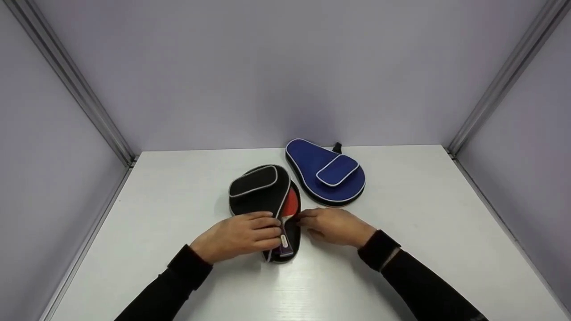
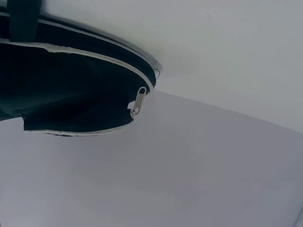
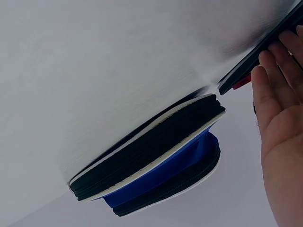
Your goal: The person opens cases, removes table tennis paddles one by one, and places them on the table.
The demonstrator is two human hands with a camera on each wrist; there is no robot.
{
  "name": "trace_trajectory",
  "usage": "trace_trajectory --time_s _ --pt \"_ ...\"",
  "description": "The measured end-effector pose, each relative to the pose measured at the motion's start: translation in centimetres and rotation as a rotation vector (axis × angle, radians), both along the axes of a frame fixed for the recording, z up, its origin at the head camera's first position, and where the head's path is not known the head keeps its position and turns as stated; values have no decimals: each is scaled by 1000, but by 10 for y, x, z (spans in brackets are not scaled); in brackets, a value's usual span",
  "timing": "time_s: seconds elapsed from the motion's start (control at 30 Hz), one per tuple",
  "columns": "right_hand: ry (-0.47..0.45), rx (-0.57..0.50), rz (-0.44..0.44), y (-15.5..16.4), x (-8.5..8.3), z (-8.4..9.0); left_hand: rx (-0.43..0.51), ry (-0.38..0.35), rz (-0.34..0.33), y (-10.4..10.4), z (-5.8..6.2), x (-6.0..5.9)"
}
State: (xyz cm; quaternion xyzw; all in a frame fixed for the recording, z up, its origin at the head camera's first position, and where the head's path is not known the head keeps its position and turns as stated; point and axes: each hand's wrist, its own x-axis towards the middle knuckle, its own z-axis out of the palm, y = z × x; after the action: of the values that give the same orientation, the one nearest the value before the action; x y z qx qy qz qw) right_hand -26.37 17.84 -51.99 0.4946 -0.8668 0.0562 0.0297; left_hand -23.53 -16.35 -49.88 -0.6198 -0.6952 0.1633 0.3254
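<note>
A black table tennis paddle case (image 1: 250, 201) with white piping lies on the table, its cover partly folded back to the left. Inside shows a table tennis paddle with a red face (image 1: 290, 203) and a dark handle (image 1: 286, 244). My left hand (image 1: 241, 235) holds the cover, fingers over its free edge beside the handle. At the case's right rim, my right hand (image 1: 334, 226) touches the edge with its fingertips; in the right wrist view its fingers look nearly straight. A zipper pull (image 2: 139, 100) hangs at the black case's end in the left wrist view.
A blue paddle case (image 1: 328, 174) with a small front pocket lies behind and to the right, close to the black one. The white table (image 1: 178, 187) meets a pale back wall (image 1: 200, 80), with side walls at left and right.
</note>
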Motion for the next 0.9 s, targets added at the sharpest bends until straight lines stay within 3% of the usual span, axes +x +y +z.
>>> trace_trajectory --time_s 0.4,0.67,0.9 --pt "55 -30 -49 -2 5 0 -48 167 102 -12 10 2" --pt "71 -45 -69 2 5 -3 72 106 112 -14 14 -1" --pt "101 -52 -94 16 6 -5 140 38 171 -23 11 -3"
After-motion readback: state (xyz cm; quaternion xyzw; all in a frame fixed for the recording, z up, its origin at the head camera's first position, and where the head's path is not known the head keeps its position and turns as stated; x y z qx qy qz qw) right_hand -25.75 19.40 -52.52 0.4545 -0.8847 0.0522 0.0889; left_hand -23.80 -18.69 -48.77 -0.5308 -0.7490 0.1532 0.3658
